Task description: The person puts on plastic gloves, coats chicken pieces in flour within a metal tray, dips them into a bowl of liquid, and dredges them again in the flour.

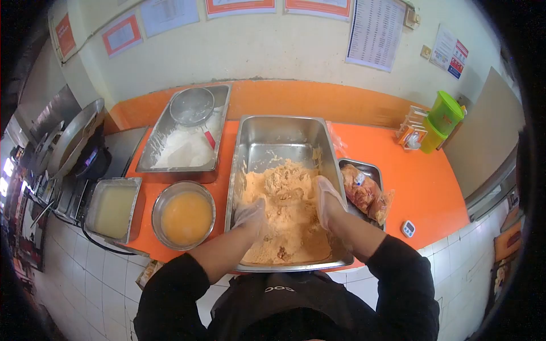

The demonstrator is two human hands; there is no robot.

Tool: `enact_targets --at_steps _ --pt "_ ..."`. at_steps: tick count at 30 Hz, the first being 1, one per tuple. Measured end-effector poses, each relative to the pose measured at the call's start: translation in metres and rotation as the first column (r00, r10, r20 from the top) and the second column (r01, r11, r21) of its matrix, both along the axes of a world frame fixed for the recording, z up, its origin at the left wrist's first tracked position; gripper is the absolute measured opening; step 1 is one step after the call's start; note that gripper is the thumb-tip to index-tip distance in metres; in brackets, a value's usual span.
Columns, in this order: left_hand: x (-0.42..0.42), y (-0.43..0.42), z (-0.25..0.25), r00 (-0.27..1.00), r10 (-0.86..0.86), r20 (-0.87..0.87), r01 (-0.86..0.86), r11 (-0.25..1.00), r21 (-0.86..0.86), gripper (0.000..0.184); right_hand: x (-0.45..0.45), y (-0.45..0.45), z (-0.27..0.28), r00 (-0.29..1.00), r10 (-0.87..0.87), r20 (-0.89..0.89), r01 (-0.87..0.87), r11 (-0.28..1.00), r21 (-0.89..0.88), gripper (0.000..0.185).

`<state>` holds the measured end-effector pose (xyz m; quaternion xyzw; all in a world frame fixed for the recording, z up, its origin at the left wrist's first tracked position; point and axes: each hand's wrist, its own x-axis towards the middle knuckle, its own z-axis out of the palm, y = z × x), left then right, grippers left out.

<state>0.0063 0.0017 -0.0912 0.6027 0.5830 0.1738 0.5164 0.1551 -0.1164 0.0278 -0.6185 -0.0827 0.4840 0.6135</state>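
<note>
A deep steel pan [284, 126] stands in front of me with orange-tinted flour [267, 241] in its near part. Coated lumps [289, 196] lie in the flour between my hands; what they are cannot be made out. My left hand [250, 215], in a clear plastic glove, is at the pan's left side by the flour, its fingers smeared by motion. Along the right wall, my right hand [330, 200], gloved the same way, has its fingers stretched out flat at the flour's edge. I see nothing held in it.
Left of the pan are a bowl of orange liquid [186, 219], a tub of pale liquid [114, 210] and a tray of white flour [185, 149] with a sieve [192, 107]. Bagged raw meat [364, 190] and a timer [408, 228] are on the right. Green containers [443, 116] stand farther back.
</note>
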Motion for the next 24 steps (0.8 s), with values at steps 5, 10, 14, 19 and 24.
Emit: enact_targets --at_steps 5,10,14,19,24 --pt "0.026 0.031 -0.072 0.975 -0.164 0.151 0.166 0.986 -0.001 0.029 0.066 0.048 -0.158 1.000 0.007 0.001 -0.007 1.000 0.029 0.050" --pt "0.042 0.020 -0.052 0.931 -0.129 0.343 0.278 0.858 -0.432 0.037 0.039 0.049 -0.123 0.967 0.110 0.229 -0.061 0.975 -0.214 0.039" --pt "0.032 0.002 0.007 0.822 0.036 0.568 0.366 0.730 -0.577 0.030 0.043 0.054 -0.143 0.963 0.133 -0.235 -0.123 0.991 0.060 0.032" --pt "0.023 0.011 0.037 0.793 0.020 0.609 0.294 0.863 -0.411 0.030 0.044 0.044 -0.115 0.923 0.203 -0.328 -0.066 0.921 0.384 0.021" --pt "0.005 0.029 0.038 0.635 -0.066 0.769 0.389 0.888 -0.245 0.033 0.070 0.038 -0.126 0.957 0.289 0.012 -0.279 0.911 0.305 0.023"
